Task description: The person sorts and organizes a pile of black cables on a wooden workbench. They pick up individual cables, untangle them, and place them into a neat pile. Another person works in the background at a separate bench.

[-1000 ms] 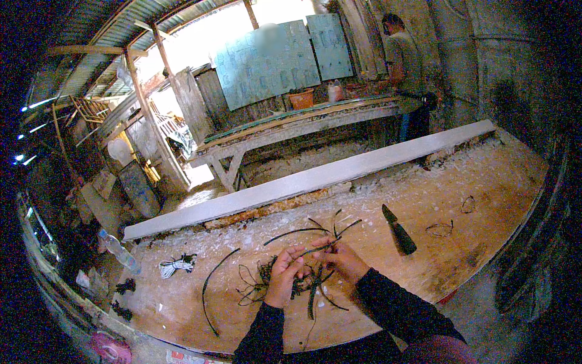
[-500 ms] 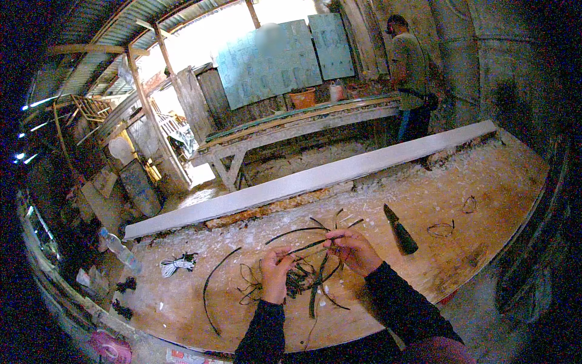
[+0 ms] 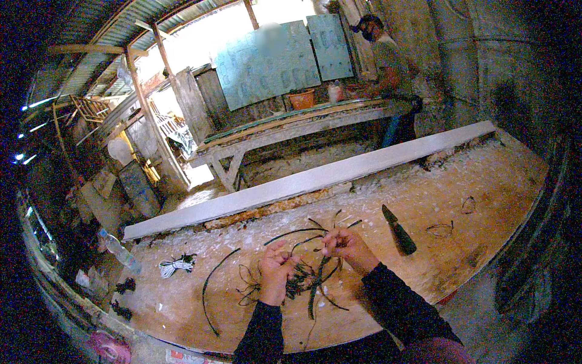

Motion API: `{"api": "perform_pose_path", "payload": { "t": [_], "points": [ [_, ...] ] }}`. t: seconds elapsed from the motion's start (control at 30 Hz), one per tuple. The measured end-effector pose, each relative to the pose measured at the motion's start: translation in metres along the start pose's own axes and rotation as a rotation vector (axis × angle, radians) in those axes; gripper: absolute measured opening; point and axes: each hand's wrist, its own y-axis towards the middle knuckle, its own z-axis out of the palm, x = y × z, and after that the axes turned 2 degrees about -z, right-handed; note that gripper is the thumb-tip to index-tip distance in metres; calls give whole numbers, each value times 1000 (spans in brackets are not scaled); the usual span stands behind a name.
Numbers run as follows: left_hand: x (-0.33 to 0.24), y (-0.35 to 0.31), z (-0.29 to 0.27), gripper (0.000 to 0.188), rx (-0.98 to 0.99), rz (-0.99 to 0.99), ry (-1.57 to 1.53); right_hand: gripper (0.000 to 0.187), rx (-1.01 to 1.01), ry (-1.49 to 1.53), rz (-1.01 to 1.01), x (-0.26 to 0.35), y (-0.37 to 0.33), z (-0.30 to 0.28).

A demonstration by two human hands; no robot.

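A thin dark flexible strip [image 3: 301, 244] bends in an arc between my two hands, above the near middle of the wooden table. My left hand [image 3: 276, 271] is closed at its left end, fingertips pinched. The fingers of my right hand [image 3: 350, 247] pinch around its other end. Under and between my hands lies a tangled bundle of dark strips [image 3: 297, 280]. Several loose black lengths surround it, with one long curved strip [image 3: 206, 291] to the left. Right of my right hand rests a dark, pointed knife-like tool [image 3: 399, 232].
A long pale beam [image 3: 315, 179] borders the table's far side. At left are a bundle of white cord [image 3: 176, 266] and a clear bottle [image 3: 120, 250]. Thin wire loops [image 3: 440, 229] lie at right. Another person [image 3: 394, 79] stands by the far bench [image 3: 303, 123].
The strip between my hands went from nearly straight to arched. My right hand shifted slightly left. The other person moved left and now leans over the far bench.
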Motion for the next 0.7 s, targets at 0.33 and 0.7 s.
{"api": "perform_pose_path", "payload": {
  "t": [0.33, 0.7],
  "points": [
    [16, -11, 13, 52, 801, -146, 129, 19, -337, -511, -100, -8, 2, 1],
    [29, 20, -17, 17, -248, 437, 394, 16, -241, -407, -152, -12, 4, -6]
  ]
}}
